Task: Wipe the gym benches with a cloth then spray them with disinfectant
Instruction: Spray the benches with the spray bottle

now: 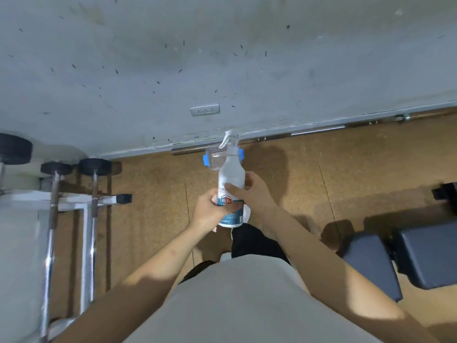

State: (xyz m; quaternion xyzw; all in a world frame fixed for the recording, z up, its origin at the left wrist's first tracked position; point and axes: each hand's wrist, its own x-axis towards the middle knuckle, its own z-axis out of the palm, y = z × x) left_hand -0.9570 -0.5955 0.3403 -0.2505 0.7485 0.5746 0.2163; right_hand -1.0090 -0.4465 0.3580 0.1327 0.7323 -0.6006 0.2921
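Observation:
A white disinfectant spray bottle (231, 179) with a blue label stands upright in front of me, its trigger nozzle pointing up and left. My left hand (209, 210) grips the bottle's lower part. My right hand (249, 189) holds its middle, thumb lying across the label. A dark padded gym bench (425, 256) lies low at the right, apart from both hands. No cloth is visible.
A clear plastic box with blue clips (217, 158) sits on the floor behind the bottle. A barbell (309, 131) lies along the wall's foot. A white rack with dumbbells (71, 206) stands at the left. Brown floor (153, 206) spreads between.

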